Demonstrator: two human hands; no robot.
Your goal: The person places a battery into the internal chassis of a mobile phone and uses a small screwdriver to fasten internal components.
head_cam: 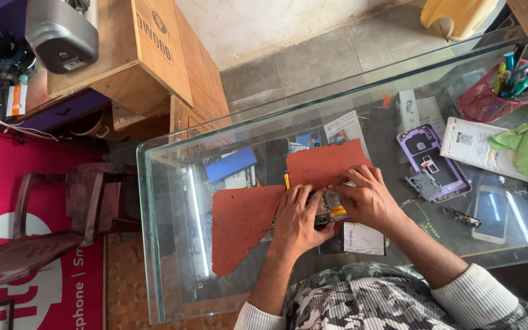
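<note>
Near the centre of the frame, both hands meet over a small opened phone body with exposed gold and dark circuit parts (pixel 331 212), which lies on a rust-red rough-textured work mat (pixel 245 223) on the glass-topped counter (pixel 172 183). The left hand (pixel 297 221) rests flat with fingers together, pressing down on the device; whether they pinch anything I cannot tell. The right hand (pixel 365 198) curls its fingers over the upper edge of the same device, fingertips close together as if steadying it. A yellow-handled small screwdriver (pixel 286 179) lies just above the left hand on the mat.

To the right of the frame sit a purple phone frame with its back removed (pixel 429 160), a grey metal shield plate (pixel 421 185) beside it, a small dark loose component (pixel 459 216), and a pale phone lying screen up (pixel 491 212). Judging from these loose parts, disassembly looks well advanced, while the piece under the hands seems not yet finished.
</note>
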